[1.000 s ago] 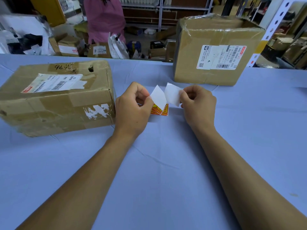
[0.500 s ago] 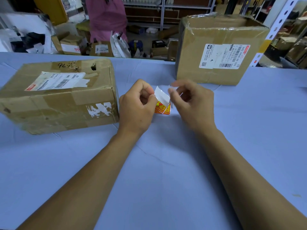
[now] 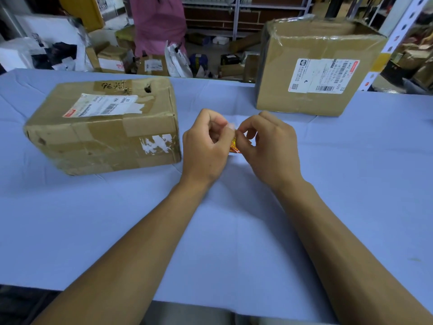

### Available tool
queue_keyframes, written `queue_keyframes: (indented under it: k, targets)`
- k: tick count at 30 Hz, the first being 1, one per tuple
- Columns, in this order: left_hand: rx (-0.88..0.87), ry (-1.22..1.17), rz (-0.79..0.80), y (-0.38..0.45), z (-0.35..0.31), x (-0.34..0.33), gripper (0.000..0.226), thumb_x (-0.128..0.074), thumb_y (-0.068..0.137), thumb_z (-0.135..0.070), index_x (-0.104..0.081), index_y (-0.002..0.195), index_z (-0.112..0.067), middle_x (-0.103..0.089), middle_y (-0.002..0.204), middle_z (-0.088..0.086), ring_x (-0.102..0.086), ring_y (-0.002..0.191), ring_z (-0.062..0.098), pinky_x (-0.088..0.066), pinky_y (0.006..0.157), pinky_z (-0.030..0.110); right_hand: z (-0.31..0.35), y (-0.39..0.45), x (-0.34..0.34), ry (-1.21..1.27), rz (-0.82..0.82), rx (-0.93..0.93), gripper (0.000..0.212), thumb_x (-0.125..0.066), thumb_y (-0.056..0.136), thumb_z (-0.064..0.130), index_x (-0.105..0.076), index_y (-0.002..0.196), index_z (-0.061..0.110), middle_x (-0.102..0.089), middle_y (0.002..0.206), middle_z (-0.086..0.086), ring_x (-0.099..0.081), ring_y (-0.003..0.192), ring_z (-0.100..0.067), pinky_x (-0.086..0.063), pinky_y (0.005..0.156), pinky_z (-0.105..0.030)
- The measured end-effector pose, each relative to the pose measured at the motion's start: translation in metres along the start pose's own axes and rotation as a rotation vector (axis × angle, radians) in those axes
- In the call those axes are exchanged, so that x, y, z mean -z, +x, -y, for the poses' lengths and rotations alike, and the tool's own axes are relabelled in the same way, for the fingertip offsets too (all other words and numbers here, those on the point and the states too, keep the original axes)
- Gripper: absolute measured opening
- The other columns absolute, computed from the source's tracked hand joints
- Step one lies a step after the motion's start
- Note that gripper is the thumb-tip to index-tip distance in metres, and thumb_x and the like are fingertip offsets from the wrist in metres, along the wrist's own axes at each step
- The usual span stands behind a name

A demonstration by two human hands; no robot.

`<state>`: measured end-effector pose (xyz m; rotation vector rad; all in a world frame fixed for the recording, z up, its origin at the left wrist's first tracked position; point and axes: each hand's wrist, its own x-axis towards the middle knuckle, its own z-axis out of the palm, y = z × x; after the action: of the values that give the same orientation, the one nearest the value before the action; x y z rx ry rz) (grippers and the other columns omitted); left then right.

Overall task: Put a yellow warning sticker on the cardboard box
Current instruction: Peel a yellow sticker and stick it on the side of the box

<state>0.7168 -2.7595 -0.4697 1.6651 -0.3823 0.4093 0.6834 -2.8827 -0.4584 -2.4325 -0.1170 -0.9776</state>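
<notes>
Yellow warning sticker (image 3: 235,146): yellow and red, held above the blue-covered tabletop (image 3: 234,231) between the two hands, mostly hidden; only a narrow strip is seen, its long axis running near-vertically, lower end toward the viewer. Its facing cannot be told.

Left hand (image 3: 206,146): grip closed, thumb and forefinger pinched on the sticker's white backing at its upper edge.

Right hand (image 3: 269,146): grip closed, fingertips pinched on the sticker's right edge.

Change noted: a second ago the hands were held apart with two white flaps spread open; these are now drawn together and the flaps largely concealed.

Worn cardboard box (image 3: 103,123): lying left of the hands, shipping label on top. Taller cardboard box (image 3: 314,66): standing beyond, to the right, well apart.
</notes>
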Motion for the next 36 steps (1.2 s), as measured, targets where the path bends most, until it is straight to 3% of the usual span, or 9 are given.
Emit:
queue_keyframes:
  k: [2,4,7,10,15,20,25,30,36]
  targets:
    - [0.005,-0.01,-0.028,-0.004,0.001,0.004,0.015,-0.063,0.088,-0.028,-0.055,0.087,-0.016,-0.065,0.073,0.006,-0.062,0.065,0.018,-0.049,0.061,0.028,0.002,-0.003,0.005,0.091,-0.031,-0.126,0.008,-0.068,0.084,0.018,-0.068,0.076,0.016,-0.065,0.074,0.002,-0.047,0.059,-0.006,-0.038,0.061,-0.018]
    - [0.021,0.004,-0.069,-0.008,0.0,0.009,0.018,-0.064,0.089,-0.031,-0.056,0.09,-0.015,-0.064,0.072,0.006,-0.06,0.065,0.014,-0.049,0.062,0.029,0.005,-0.006,0.012,0.368,-0.052,-0.312,0.012,-0.071,0.084,0.016,-0.068,0.073,0.02,-0.068,0.074,0.003,-0.049,0.059,-0.003,-0.042,0.063,-0.019]
    - [0.044,0.019,-0.114,-0.017,-0.004,0.02,0.013,-0.066,0.09,-0.025,-0.059,0.093,-0.014,-0.059,0.071,-0.007,-0.054,0.063,0.0,-0.045,0.061,0.017,0.018,-0.011,0.019,0.777,-0.093,-0.503,0.014,-0.071,0.087,0.009,-0.07,0.074,0.015,-0.066,0.062,0.01,-0.052,0.056,-0.005,-0.044,0.057,-0.019]
    - [0.079,0.005,-0.079,-0.027,-0.007,0.032,0.007,-0.068,0.089,-0.021,-0.065,0.094,-0.018,-0.061,0.076,-0.012,-0.056,0.067,-0.004,-0.044,0.065,0.011,0.034,-0.017,0.016,0.92,-0.048,-0.57,0.012,-0.066,0.09,0.006,-0.069,0.079,0.007,-0.058,0.051,0.013,-0.046,0.046,-0.002,-0.038,0.05,-0.017]
    - [0.086,-0.068,-0.048,-0.043,-0.013,0.068,0.018,-0.068,0.087,-0.012,-0.064,0.077,-0.027,-0.06,0.062,-0.021,-0.051,0.061,-0.003,-0.042,0.063,0.014,0.055,-0.028,0.004,0.941,0.024,-0.56,0.016,-0.069,0.088,0.01,-0.073,0.074,0.017,-0.055,0.063,0.001,-0.039,0.054,-0.012,-0.034,0.051,-0.024]
    - [0.114,-0.034,-0.1,-0.049,-0.01,0.104,0.017,-0.07,0.086,-0.009,-0.068,0.074,-0.022,-0.067,0.069,-0.009,-0.06,0.069,0.009,-0.052,0.07,0.028,0.071,-0.037,-0.01,0.784,0.111,-0.438,0.01,-0.073,0.086,0.012,-0.073,0.077,0.017,-0.065,0.065,0.015,-0.046,0.058,-0.012,-0.038,0.056,-0.023]
    - [0.138,0.071,-0.147,-0.05,-0.01,0.123,0.011,-0.072,0.085,-0.007,-0.072,0.077,-0.015,-0.069,0.07,-0.011,-0.058,0.064,-0.004,-0.046,0.067,0.013,0.084,-0.039,-0.029,0.716,0.088,-0.397,0.01,-0.074,0.085,0.016,-0.072,0.078,0.023,-0.069,0.076,0.004,-0.044,0.057,-0.012,-0.042,0.058,-0.027]
    - [0.139,0.149,-0.218,-0.049,-0.009,0.136,0.006,-0.074,0.085,-0.013,-0.075,0.079,-0.014,-0.07,0.071,-0.014,-0.06,0.064,-0.005,-0.045,0.067,0.012,0.099,-0.036,-0.044,0.702,0.073,-0.357,0.012,-0.072,0.088,0.016,-0.068,0.078,0.022,-0.064,0.071,0.008,-0.043,0.05,-0.001,-0.036,0.056,-0.015]
    - [0.11,0.217,-0.269,-0.042,-0.009,0.126,0.009,-0.073,0.085,-0.021,-0.074,0.078,-0.016,-0.068,0.068,-0.015,-0.061,0.066,0.0,-0.048,0.067,0.015,0.102,-0.03,-0.054,0.642,-0.013,-0.342,0.022,-0.069,0.088,0.017,-0.061,0.073,0.031,-0.064,0.075,0.004,-0.05,0.058,-0.004,-0.04,0.061,-0.023]
